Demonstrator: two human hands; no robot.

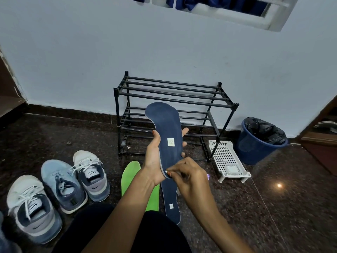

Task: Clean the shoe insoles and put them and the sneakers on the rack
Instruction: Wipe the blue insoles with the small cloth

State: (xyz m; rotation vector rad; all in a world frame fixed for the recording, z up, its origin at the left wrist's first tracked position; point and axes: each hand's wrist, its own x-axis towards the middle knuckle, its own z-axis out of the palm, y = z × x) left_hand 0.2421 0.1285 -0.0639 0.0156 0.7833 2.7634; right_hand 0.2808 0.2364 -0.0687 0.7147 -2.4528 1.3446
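Left fingers, right fingers clamped on navy insole; dark speckled floor, pale wall.

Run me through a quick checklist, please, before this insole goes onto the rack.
1. Left hand grips the navy insole round its middle: ok.
2. Right hand pinches its heel edge: ok.
3. Insole surface clean: cannot tell.
4. Rack top shelf free of shoes: ok.
5. Green insole and second navy insole off the floor: not ok, both lie there.
6. Sneakers on the rack: not ok, three stand on the floor.
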